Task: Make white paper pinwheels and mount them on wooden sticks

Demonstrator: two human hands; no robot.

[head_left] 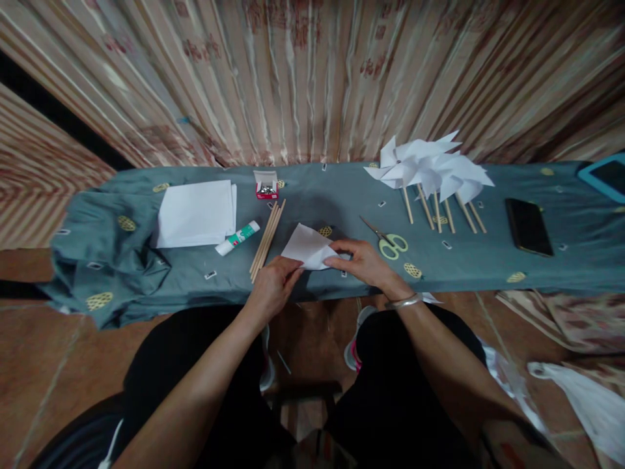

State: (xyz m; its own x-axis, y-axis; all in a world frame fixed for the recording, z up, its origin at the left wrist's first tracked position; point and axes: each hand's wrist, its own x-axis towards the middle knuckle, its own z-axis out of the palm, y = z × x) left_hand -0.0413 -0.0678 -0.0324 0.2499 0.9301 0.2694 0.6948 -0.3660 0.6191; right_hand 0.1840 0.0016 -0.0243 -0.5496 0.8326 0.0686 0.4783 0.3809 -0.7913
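A folded white paper sheet (308, 246) lies on the grey-blue cloth of the low table (342, 195). My left hand (271, 286) pinches its near left edge. My right hand (362, 260) presses its fingers down on the paper's right corner, a silver bangle on that wrist. Yellow-handled scissors (388, 240) lie just right of my right hand. A bundle of wooden sticks (266, 238) lies left of the paper, beside a glue stick (237, 238).
A stack of white paper (195, 212) sits at the left, a small red box of pins (266, 187) behind the sticks. Several white paper pinwheels on sticks (432, 170) lie at the right, then a black phone (528, 226) and a blue-cased tablet (605, 176). A curtain hangs behind.
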